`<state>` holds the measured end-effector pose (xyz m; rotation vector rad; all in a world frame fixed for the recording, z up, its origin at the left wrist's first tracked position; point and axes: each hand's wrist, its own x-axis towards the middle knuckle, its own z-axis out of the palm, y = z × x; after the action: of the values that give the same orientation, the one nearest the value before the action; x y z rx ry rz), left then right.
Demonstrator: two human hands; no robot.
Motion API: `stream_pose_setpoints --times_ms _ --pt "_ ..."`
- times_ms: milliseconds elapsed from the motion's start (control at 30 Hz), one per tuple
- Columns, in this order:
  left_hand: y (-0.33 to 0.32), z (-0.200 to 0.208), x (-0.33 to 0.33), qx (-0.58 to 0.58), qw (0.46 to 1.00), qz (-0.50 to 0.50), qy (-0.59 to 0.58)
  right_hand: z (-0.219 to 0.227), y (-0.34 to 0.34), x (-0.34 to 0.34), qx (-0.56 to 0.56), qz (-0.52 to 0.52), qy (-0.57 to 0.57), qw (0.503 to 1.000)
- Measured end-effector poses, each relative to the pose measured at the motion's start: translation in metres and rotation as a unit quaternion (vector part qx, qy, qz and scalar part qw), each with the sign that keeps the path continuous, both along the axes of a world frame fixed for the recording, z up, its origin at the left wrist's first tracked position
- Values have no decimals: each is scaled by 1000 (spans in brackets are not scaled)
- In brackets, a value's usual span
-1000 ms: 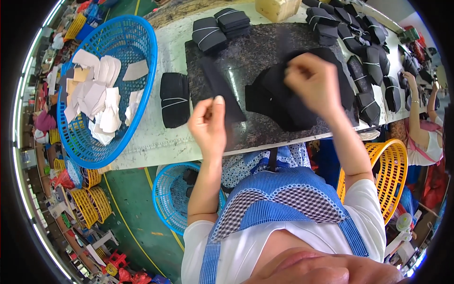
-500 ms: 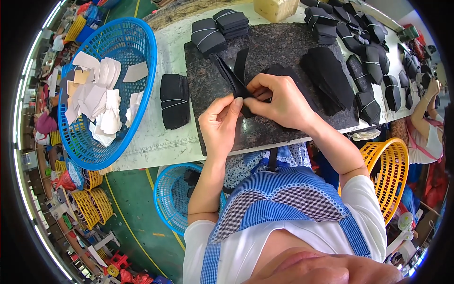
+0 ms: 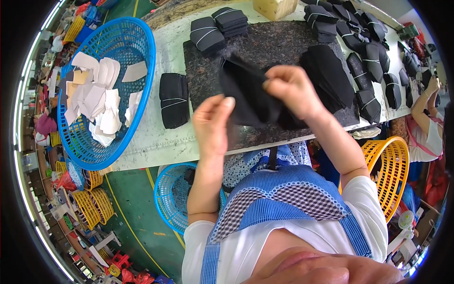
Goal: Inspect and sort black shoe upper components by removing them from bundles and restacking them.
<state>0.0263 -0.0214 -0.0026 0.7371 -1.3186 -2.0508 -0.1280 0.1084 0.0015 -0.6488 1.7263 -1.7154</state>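
Apart go our hands since half a second ago, stretching the black piece (image 3: pixel 248 94) between them, over the speckled slab (image 3: pixel 279 40)! Our left hand (image 3: pixel 212 123) pinches its left side, thumb nearly against fingers; our right hand (image 3: pixel 293 90) pinches its right side, fingers curled in. Banded stack (image 3: pixel 173 111) hems us left, loose black pile (image 3: pixel 326 78) right; room opens toward the slab's far edge.

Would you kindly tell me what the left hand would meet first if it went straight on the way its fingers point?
The left hand would probably meet the blurred black piece just ahead of it; depth is unclear, so they may already touch.
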Motion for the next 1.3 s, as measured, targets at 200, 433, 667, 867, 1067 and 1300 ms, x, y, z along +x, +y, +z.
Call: stream_pose_setpoints --times_ms 200,433,667,867,1067,1300 --pt "-59 -18 51 -33 993 117 0 68 88 -74 123 -256 352 892" --pt "-27 -19 27 1 998 59 -5 19 63 -12 250 174 618 725" --pt "26 -14 17 -131 988 -52 -62 42 19 30 76 149 213 963" --pt "24 -15 28 -242 952 -153 -104 26 9 37 99 179 174 963" --pt "18 -19 31 -225 953 -194 -64 27 7 41 86 176 207 959" --pt "16 -23 29 -114 969 -217 -29 10 7 37 24 136 -113 984"
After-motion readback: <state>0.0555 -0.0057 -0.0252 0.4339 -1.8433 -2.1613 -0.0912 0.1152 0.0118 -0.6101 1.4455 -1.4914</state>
